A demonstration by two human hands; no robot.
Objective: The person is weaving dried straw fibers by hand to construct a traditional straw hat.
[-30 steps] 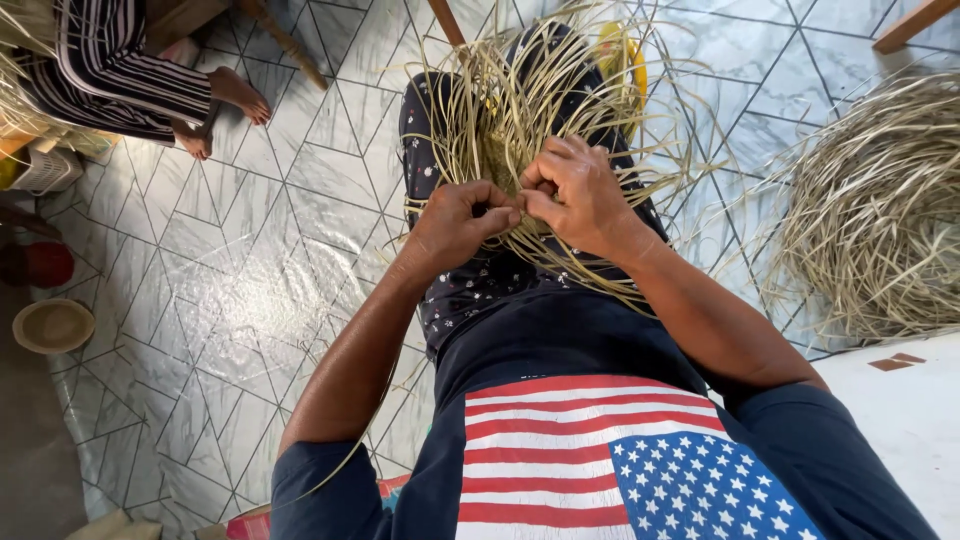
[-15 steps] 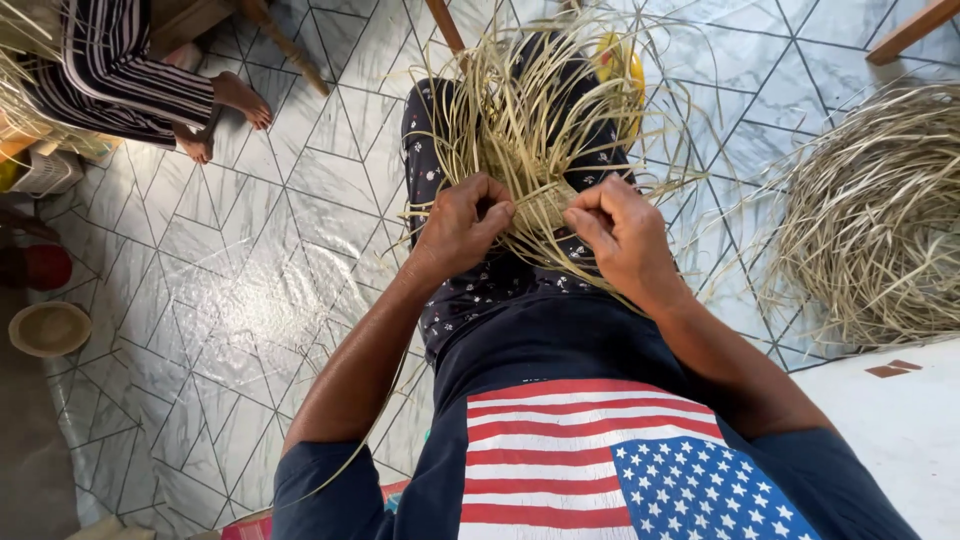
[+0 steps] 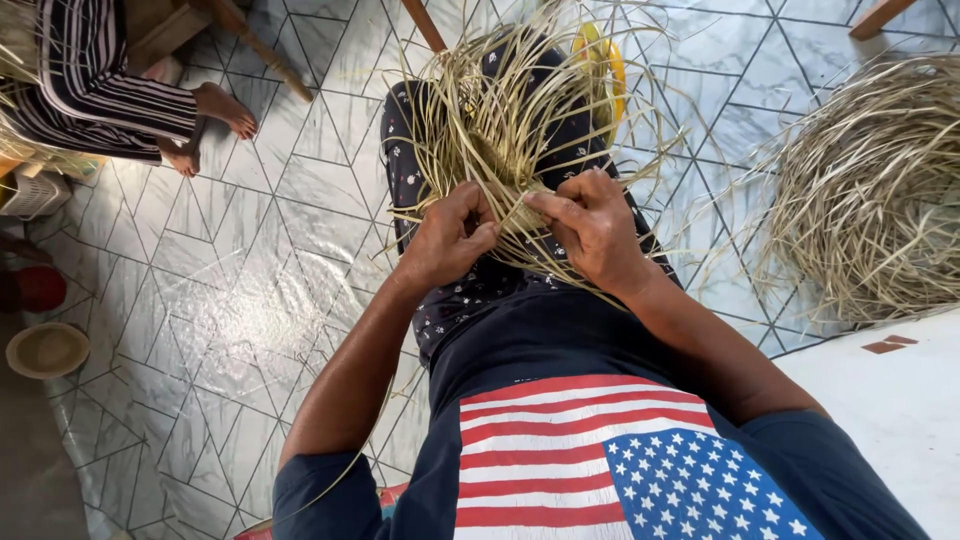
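Observation:
A half-woven piece of pale straw strips point(image 3: 500, 130) rests on my lap, with loose ends fanning out in all directions. My left hand point(image 3: 450, 240) pinches strips at its near edge, fingers closed on them. My right hand point(image 3: 590, 230) grips strips just beside it, the forefinger pointing left toward my left hand. The two hands almost touch. A yellow object point(image 3: 605, 60) shows behind the straw, mostly hidden.
A big loose heap of straw strips point(image 3: 880, 190) lies on the tiled floor at the right. Another person in striped clothes sits at the top left, bare feet point(image 3: 215, 115) on the tiles. A small round bowl point(image 3: 45, 350) and a red object point(image 3: 38, 288) stand at the left edge.
My right hand has dropped from above the weave down to its near edge, close to my left hand. My left hand has kept its hold in nearly the same spot.

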